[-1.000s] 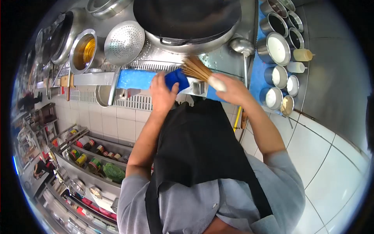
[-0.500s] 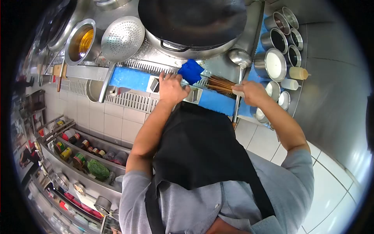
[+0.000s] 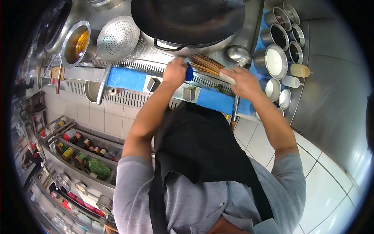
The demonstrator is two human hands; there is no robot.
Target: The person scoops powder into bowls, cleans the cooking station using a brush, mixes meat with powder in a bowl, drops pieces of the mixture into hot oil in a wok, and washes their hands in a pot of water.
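Note:
My left hand (image 3: 175, 71) is closed on a blue cloth (image 3: 189, 73), over the slotted grate just below the wok. My right hand (image 3: 242, 82) grips the pale handle of a bamboo brush (image 3: 207, 65). The brush's bristles point left, and their tips are close to the blue cloth. Behind both hands sits a large black wok (image 3: 187, 19) with a loop handle at its near edge. A steel ladle (image 3: 238, 54) lies right of the wok, its handle running down behind my right hand.
A perforated skimmer (image 3: 118, 39) and a pot with amber liquid (image 3: 80, 43) stand at the left. Several steel containers, one with white contents (image 3: 274, 62), and squeeze bottles (image 3: 300, 70) line the right. A shelf with jars (image 3: 81, 159) is at lower left.
The brush has swung down to the right, then back left and up beside the wok. My left hand has moved up and now grips the blue cloth, which lay beyond its fingers half a second ago.

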